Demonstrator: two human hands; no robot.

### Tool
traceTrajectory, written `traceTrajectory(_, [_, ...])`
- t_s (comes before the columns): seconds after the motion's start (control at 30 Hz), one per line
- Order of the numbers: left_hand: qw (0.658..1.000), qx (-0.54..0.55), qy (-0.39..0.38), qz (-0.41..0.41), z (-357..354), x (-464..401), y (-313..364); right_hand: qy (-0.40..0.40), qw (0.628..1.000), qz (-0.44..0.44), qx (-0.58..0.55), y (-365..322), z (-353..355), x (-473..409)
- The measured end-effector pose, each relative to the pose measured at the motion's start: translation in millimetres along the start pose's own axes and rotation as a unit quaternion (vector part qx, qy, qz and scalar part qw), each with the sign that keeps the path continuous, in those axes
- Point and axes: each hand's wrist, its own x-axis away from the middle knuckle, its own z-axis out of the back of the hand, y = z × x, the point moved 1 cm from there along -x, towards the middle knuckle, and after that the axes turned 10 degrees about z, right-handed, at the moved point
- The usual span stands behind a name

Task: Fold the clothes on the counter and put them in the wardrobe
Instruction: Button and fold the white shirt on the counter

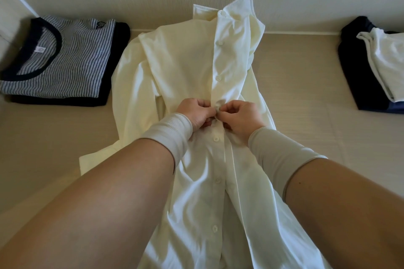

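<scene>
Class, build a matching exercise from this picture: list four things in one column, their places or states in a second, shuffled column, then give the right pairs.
Things
1. white shirt
2. striped top
3. dark pile
4. hands: left hand, right hand

Places or states
A. folded, at the left of the counter
B. at the right edge, a white garment on top
C. pinching the button strip
D. spread out in the middle

Pairs: 1-D, 2-A, 3-B, 4-C

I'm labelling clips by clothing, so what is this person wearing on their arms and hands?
Both hands, left hand and right hand, are bare. Each wrist wears a snug pale band: a ribbed whitish cuff on the left, a smooth beige cuff on the right. Forearms beyond are uncovered.
</scene>
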Motion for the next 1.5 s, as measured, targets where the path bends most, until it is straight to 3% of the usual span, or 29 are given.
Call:
traceTrajectory(0.33, [1.0, -0.017, 0.016, 0.014, 1.2, -1.1, 1.1, -0.022, 1.0, -0.009, -0.002, -2.7, 2.1, 0.5])
traceTrajectory(0.53, [0.992, -0.092, 0.036, -0.077, -1.0, 2.7, -1.5, -0.074, 0.992, -0.093, -0.051, -16.2, 4.6, -6.0])
traceTrajectory(0.63, [0.972, -0.174, 0.095, -0.129, -2.9, 0.7, -1.8, -0.077, 0.99, -0.115, -0.039, -27.3, 6.1, -6.6])
traceTrajectory(0.7, [0.963, -0.17, 0.163, -0.128, -0.6, -5.4, 2.6, -0.063, 0.984, -0.136, -0.095, -27.7, 3.8, -3.8])
traceTrajectory(0.77, [0.966, -0.146, 0.184, -0.112, 3.9, -12.2, 10.7, -0.026, 0.982, -0.132, -0.136, -23.0, -0.3, -0.1])
traceTrajectory(0.93, [0.976, -0.117, 0.144, -0.116, 18.2, 2.1, 13.2, 0.032, 0.997, -0.034, 0.058, -12.1, 7.1, 20.5])
traceTrajectory(1.03, [0.973, -0.135, 0.135, -0.127, 23.6, 22.5, 0.6, -0.047, 0.99, -0.033, 0.132, -17.6, 6.5, 34.6])
traceTrajectory(1.13, [0.967, -0.229, 0.051, -0.101, 19.6, 42.2, -8.4, -0.15, 0.957, -0.037, 0.246, -19.1, 0.8, 48.3])
traceTrajectory(1.23, [0.948, -0.312, 0.007, -0.069, 12.2, 52.0, -17.2, -0.136, 0.956, -0.035, 0.257, -17.6, 2.0, 52.6])
traceTrajectory(1.33, [0.935, -0.347, 0.038, -0.067, 6.0, 55.3, -24.0, -0.078, 0.972, -0.056, 0.213, -12.1, 8.8, 54.4])
traceTrajectory(1.5, [0.898, -0.429, 0.058, -0.078, -5.2, 60.2, -18.9, -0.016, 0.996, -0.086, 0.014, -14.6, 15.1, 58.4])
